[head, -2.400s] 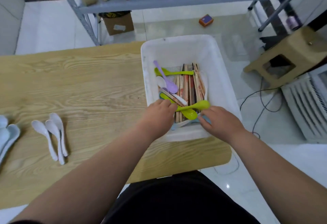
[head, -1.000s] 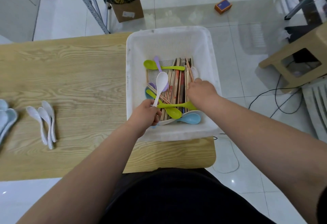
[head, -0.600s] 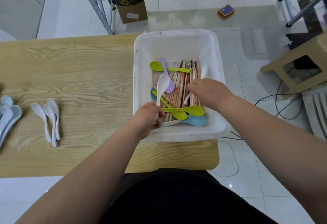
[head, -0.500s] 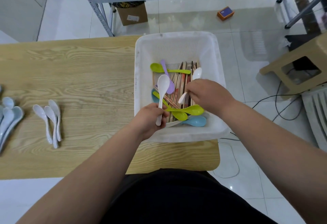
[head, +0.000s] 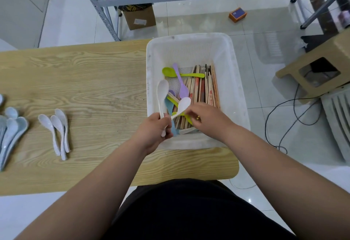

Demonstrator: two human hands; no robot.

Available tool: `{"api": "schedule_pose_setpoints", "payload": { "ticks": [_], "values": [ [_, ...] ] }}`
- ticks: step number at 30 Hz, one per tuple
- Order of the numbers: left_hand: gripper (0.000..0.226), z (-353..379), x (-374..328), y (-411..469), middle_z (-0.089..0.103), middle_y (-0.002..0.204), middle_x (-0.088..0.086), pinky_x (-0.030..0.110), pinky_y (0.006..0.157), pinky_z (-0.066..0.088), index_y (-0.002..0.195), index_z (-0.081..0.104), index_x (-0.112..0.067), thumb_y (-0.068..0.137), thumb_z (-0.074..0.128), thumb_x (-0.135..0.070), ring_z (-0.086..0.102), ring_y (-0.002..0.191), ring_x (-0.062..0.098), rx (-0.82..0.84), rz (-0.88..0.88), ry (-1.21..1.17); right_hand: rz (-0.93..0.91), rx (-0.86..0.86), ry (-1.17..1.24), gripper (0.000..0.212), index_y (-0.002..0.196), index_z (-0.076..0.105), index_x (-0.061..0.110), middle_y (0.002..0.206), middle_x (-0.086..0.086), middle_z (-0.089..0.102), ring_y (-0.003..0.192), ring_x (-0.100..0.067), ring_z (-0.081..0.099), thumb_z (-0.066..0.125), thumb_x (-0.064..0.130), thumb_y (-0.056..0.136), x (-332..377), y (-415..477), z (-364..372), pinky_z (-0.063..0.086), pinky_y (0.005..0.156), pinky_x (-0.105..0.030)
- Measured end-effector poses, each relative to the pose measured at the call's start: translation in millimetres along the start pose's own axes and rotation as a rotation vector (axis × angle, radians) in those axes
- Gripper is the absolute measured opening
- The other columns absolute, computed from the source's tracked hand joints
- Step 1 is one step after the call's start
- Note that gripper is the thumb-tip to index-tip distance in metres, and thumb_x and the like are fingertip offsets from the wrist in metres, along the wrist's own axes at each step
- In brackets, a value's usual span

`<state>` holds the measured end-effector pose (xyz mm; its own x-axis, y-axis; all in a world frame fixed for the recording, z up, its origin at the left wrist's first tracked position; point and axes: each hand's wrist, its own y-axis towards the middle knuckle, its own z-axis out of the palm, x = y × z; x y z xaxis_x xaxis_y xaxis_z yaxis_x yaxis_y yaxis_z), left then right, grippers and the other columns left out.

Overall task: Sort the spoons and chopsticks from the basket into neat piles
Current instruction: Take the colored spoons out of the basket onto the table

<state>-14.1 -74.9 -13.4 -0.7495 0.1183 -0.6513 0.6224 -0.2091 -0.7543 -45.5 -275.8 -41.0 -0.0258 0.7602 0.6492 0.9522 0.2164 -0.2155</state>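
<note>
White and upright, the first spoon (head: 163, 90) rises from the left hand (head: 154, 129), whose fingers curl round its handle above the near-left corner of the basket (head: 189, 38). The second spoon (head: 184, 104), also white, slants just beside it with its handle tip at the left hand. Its neck seems pinched in the fingertips of the right hand (head: 207, 119), though blur makes that hold uncertain. Beyond both hands the chopsticks (head: 207, 88) lie in the basket with a green spoon (head: 169, 72) and a purple spoon (head: 182, 88), and three white spoons (head: 56, 129) rest well to the left on the wooden table (head: 94, 80).

Bare forearms (head: 106, 179), black garment (head: 181, 211) over torso
</note>
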Motion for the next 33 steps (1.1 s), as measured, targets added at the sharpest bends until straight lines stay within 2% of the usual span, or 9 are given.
{"api": "schedule_pose_setpoints", "payload": {
  "ticks": [4,6,9,12,17,22,27,30,33],
  "values": [
    [0.010,-11,-3,-5,0.052,0.072,0.007,0.029,0.063,0.056,0.095,0.048,-0.009,0.098,0.048,0.001,0.052,0.059,0.015,-0.010,0.049,0.028,0.051,0.461,-0.295,0.043,0.128,0.064,0.029,0.122,0.000,0.065,0.110,-0.024,0.061,0.048,0.008,0.094,-6,13,10,0.046,0.079,-0.033],
    [0.010,-12,-4,-7,0.054,0.079,0.009,0.028,0.063,0.058,0.099,0.047,-0.009,0.098,0.048,0.001,0.053,0.060,0.015,-0.002,0.061,0.031,0.034,0.515,-0.458,0.049,0.128,0.062,0.032,0.115,-0.002,0.065,0.105,-0.028,0.062,0.048,0.003,0.091,-4,22,14,0.042,0.070,-0.031],
    [0.010,-12,-3,-9,0.060,0.094,0.013,0.030,0.068,0.060,0.103,0.048,-0.007,0.100,0.048,0.002,0.057,0.065,0.016,0.007,0.065,0.013,0.027,0.556,-0.674,0.029,0.108,0.061,0.024,0.086,0.002,0.055,0.086,-0.026,0.057,0.049,0.003,0.091,8,33,18,0.037,0.055,-0.029],
    [0.018,-14,0,-8,0.062,0.101,0.013,0.031,0.075,0.059,0.114,0.054,-0.007,0.101,0.048,0.003,0.062,0.070,0.016,0.017,0.069,0.031,-0.011,0.504,-0.688,0.021,0.089,0.051,0.023,0.079,0.002,0.048,0.083,-0.026,0.054,0.049,0.002,0.090,13,36,19,0.035,0.054,-0.030],
    [0.023,-16,1,-6,0.060,0.096,0.010,0.035,0.082,0.059,0.118,0.056,-0.005,0.100,0.047,0.006,0.069,0.071,0.013,0.021,0.054,-0.061,0.022,0.159,-0.291,0.008,0.097,0.063,0.022,0.090,0.002,0.057,0.085,-0.022,0.057,0.056,0.019,0.094,7,24,-2,0.050,0.068,-0.038],
    [0.026,-7,-3,-3,0.062,0.104,0.017,0.035,0.080,0.060,0.123,0.053,0.009,0.098,0.047,0.009,0.072,0.081,0.020,0.050,-0.001,-0.154,0.286,-0.411,0.258,0.009,0.082,0.058,0.020,0.079,0.004,0.062,0.072,-0.009,0.056,0.063,0.014,0.086,13,-3,-36,0.043,0.062,-0.022],
    [0.026,20,-10,-4,0.068,0.097,0.015,0.039,0.078,0.061,0.115,0.053,0.005,0.094,0.044,0.017,0.072,0.075,0.023,0.055,-0.029,-0.235,0.509,-0.608,1.356,0.017,0.081,0.054,0.008,0.074,-0.013,0.070,0.077,-0.026,0.069,0.056,-0.003,0.093,28,-9,-34,0.058,0.074,-0.033],
    [0.025,40,-14,-3,0.071,0.106,0.017,0.041,0.086,0.058,0.102,0.054,-0.003,0.094,0.043,0.018,0.073,0.092,0.028,0.062,-0.002,-0.257,0.553,-0.607,1.436,0.016,0.085,0.058,0.008,0.074,-0.010,0.069,0.074,-0.023,0.067,0.060,-0.006,0.091,36,-12,-20,0.058,0.071,-0.031],
    [0.033,51,-17,-1,0.072,0.104,0.016,0.036,0.077,0.060,0.110,0.060,-0.001,0.092,0.042,0.019,0.070,0.094,0.028,0.084,0.065,-0.199,0.548,-0.471,1.196,0.015,0.090,0.070,0.017,0.085,-0.009,0.072,0.077,-0.020,0.068,0.068,0.002,0.087,36,-22,-2,0.057,0.074,-0.036]
  ]
}}
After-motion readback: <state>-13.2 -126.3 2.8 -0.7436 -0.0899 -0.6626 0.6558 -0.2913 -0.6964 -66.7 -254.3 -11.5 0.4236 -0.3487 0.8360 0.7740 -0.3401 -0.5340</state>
